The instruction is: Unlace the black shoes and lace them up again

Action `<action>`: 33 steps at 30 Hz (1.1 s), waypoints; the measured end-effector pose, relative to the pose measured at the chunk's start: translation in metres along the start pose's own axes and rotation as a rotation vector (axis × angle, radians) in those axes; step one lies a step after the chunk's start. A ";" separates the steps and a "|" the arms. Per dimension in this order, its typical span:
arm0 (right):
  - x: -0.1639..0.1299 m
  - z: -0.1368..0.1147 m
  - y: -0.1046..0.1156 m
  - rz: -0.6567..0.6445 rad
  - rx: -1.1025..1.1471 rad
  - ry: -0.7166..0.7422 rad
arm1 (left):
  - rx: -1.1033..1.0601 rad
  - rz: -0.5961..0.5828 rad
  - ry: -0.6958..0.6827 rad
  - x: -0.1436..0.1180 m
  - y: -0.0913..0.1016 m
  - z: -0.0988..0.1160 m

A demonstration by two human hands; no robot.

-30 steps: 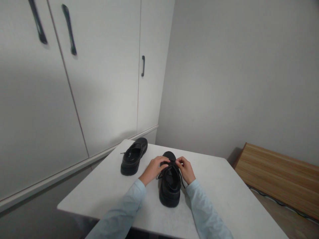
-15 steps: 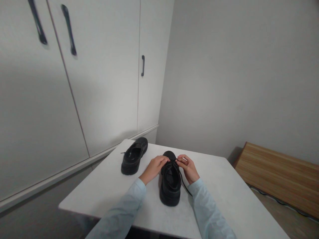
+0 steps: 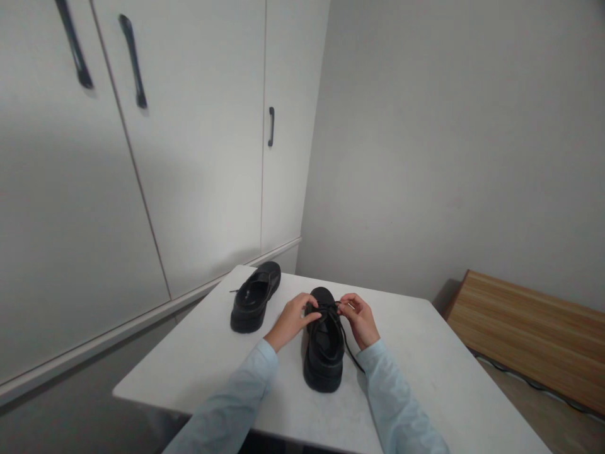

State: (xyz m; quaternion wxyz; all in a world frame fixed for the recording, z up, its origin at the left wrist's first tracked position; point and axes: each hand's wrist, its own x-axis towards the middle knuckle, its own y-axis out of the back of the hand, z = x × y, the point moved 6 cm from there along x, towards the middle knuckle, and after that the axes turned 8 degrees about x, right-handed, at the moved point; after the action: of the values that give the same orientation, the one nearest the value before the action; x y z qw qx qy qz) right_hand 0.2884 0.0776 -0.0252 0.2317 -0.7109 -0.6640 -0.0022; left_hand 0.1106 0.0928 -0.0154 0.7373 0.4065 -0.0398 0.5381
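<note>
Two black shoes stand on one white surface. At the nearer shoe, the left hand has thumb and fingers parted; the right hand pinches a lace. Behind: three cupboard handles, grey wall.

left hand touches the nearer black shoe, right hand pinches its lace.

There are two shoes, one table, three handles.
</note>
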 end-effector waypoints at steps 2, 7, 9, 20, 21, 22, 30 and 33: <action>0.000 0.001 0.001 0.008 0.012 0.008 | 0.057 0.024 0.004 0.000 0.001 -0.001; 0.000 0.002 0.001 0.016 0.057 -0.003 | 0.136 0.012 0.026 0.000 0.000 0.000; 0.000 0.000 -0.001 0.015 0.052 0.000 | 0.110 0.004 0.064 -0.001 -0.001 0.000; 0.000 0.000 -0.002 -0.001 0.003 0.011 | -0.075 0.002 0.158 -0.001 -0.005 0.000; 0.000 -0.001 -0.002 0.000 -0.010 0.020 | -0.110 -0.011 0.158 -0.001 -0.006 0.001; 0.000 -0.003 -0.002 0.002 -0.028 0.030 | -0.151 -0.026 0.156 -0.001 -0.006 0.002; 0.002 -0.021 -0.002 -0.035 -0.350 0.157 | -0.052 0.061 0.056 0.000 0.006 0.010; 0.001 -0.023 -0.001 -0.087 -0.506 0.209 | -0.009 0.050 -0.013 0.000 0.005 0.011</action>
State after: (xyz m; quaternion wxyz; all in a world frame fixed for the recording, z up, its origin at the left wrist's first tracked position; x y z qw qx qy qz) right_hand 0.2950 0.0707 -0.0037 0.1134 -0.7129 -0.6448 -0.2513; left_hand 0.1111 0.0862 -0.0050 0.7252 0.4053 -0.0571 0.5537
